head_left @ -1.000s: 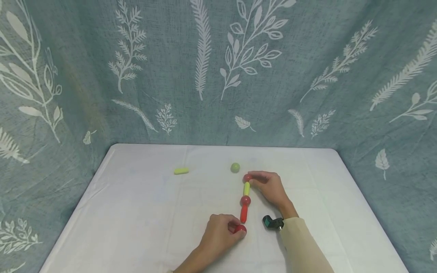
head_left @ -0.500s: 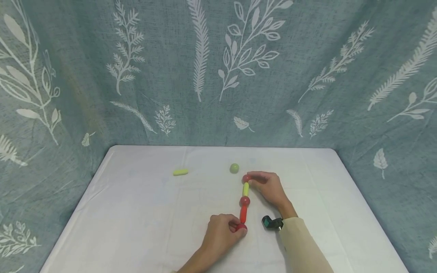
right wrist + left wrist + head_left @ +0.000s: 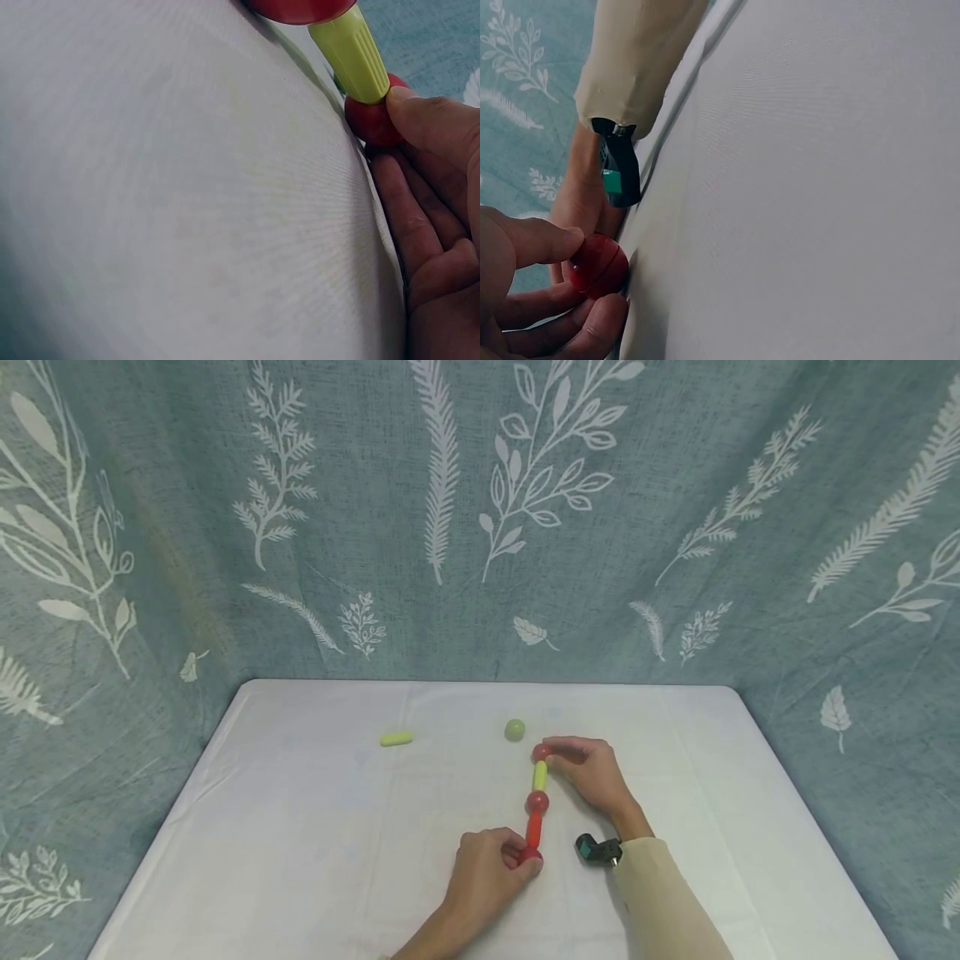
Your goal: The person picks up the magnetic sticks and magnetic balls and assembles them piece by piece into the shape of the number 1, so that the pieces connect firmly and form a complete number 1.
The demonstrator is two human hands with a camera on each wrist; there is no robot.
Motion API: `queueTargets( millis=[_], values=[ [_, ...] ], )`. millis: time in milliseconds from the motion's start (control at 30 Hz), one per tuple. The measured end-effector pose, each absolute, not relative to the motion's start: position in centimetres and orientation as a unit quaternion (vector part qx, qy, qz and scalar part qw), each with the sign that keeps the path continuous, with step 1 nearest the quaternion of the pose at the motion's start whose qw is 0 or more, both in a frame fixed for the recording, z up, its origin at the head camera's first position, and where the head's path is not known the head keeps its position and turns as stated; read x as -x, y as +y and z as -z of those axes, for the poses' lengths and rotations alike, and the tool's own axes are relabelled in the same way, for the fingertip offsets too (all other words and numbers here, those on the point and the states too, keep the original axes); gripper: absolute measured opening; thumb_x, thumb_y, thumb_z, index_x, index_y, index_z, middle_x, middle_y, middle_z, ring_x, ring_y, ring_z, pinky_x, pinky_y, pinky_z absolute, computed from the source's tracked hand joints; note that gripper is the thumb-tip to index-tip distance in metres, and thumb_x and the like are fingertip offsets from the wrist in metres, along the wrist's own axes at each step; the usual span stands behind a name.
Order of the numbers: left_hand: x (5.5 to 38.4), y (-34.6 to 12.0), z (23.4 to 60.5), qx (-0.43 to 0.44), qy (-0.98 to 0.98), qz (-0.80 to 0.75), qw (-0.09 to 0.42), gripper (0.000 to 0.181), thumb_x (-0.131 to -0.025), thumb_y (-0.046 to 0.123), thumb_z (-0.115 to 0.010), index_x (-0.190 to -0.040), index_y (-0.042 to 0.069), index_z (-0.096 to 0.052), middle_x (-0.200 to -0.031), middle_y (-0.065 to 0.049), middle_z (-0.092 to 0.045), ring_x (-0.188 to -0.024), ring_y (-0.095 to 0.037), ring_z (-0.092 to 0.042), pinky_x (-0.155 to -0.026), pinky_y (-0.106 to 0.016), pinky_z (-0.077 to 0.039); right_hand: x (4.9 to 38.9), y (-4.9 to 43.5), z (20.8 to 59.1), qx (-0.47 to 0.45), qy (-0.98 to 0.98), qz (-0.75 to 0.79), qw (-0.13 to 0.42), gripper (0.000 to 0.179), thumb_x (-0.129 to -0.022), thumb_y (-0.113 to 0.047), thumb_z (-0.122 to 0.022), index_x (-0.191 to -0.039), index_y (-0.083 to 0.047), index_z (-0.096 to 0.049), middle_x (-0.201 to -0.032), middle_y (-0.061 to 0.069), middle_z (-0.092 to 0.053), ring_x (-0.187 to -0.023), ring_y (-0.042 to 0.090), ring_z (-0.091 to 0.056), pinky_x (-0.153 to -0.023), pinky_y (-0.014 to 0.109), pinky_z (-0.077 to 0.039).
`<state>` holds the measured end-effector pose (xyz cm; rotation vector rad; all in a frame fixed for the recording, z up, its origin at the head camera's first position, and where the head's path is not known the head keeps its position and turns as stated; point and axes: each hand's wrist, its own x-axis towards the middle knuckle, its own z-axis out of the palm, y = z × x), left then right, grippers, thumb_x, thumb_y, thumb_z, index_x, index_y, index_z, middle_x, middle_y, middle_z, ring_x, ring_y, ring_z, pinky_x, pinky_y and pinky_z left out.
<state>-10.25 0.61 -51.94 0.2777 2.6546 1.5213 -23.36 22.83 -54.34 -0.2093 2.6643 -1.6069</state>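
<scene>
As the left hand and right hand pinch red balls (glossy), one lime rod looks ribbed.

On my feed, I'm seeing a teal fabric curtain with white leaf prints at twelve o'clock and, at five, round red balls alternating with a yellow-green cylindrical rod and red cylindrical rod.

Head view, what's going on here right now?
A person's two hands are on a short chain of balls and rods on a white table. The left hand pinches the near red ball; the right hand holds the far red ball. Between them run a red rod, a middle red ball and a yellow-green rod. A green ball and a second yellow-green rod lie apart from the chain.
</scene>
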Motion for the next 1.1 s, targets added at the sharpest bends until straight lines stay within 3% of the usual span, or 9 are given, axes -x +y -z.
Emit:
queueTargets(
  millis=[533,1100],
  values=[
    [10.4,0.6,52.2,-0.101,0.857,-0.504,0.025,0.016,-0.087,0.01,-0.092,-0.096,0.003,-0.081,-0.081,-0.003,-0.081,-0.067,0.0,-0.065,-0.064,-0.018,-0.055,23.6,22.8,54.5,0.083,0.858,0.507,-0.003,0.032,-0.098,-0.02,-0.084,-0.13,-0.021,-0.081,-0.128,-0.003,-0.081,-0.139,0.024,-0.068,-0.12,0.051,-0.051],
    [10.4,0.2,52.1,-0.089,0.864,-0.494,0.036,0.026,-0.087,0.016,-0.093,-0.108,0.003,-0.083,-0.092,-0.005,-0.084,-0.073,-0.003,-0.066,-0.068,-0.021,-0.056,24.4,22.6,54.1,0.095,0.875,0.475,-0.003,0.028,-0.099,-0.023,-0.083,-0.128,-0.021,-0.082,-0.127,-0.002,-0.082,-0.137,0.027,-0.069,-0.119,0.053,-0.052]
  ],
)
